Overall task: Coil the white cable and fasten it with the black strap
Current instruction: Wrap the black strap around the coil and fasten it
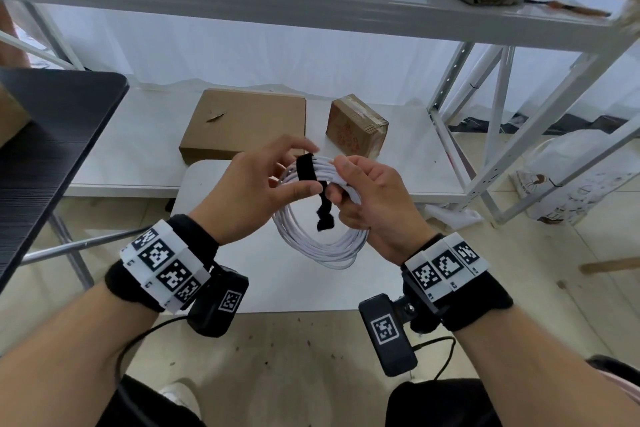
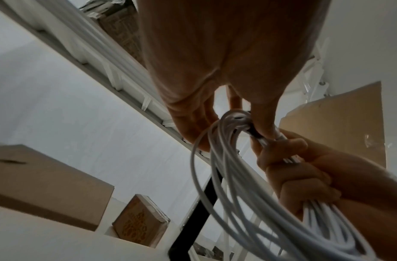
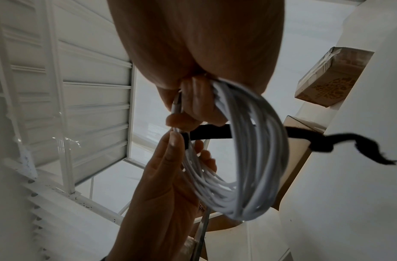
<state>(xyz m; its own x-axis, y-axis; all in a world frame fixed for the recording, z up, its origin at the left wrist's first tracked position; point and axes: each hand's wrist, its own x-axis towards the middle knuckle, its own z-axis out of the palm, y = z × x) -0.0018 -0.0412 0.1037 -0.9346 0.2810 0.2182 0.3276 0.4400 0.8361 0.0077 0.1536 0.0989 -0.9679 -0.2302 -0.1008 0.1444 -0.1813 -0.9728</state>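
Observation:
The white cable (image 1: 322,243) hangs as a coil of several loops between both hands, above a small white stool. A black strap (image 1: 306,168) lies over the top of the bundle, and its loose end (image 1: 325,217) dangles down inside the loop. My left hand (image 1: 273,180) pinches the bundle at the strap with thumb and fingers. My right hand (image 1: 363,191) grips the bundled loops just right of the strap. From the right wrist the coil (image 3: 255,159) shows with the strap (image 3: 215,135) crossing it. In the left wrist view the coil (image 2: 237,185) runs into the right hand's fist.
Two cardboard boxes (image 1: 242,123) (image 1: 356,126) sit on the low white shelf (image 1: 121,156) behind my hands. A black tabletop (image 1: 45,163) is at the left. White metal rack legs (image 1: 491,135) stand at the right. The white stool (image 1: 294,288) is under the coil.

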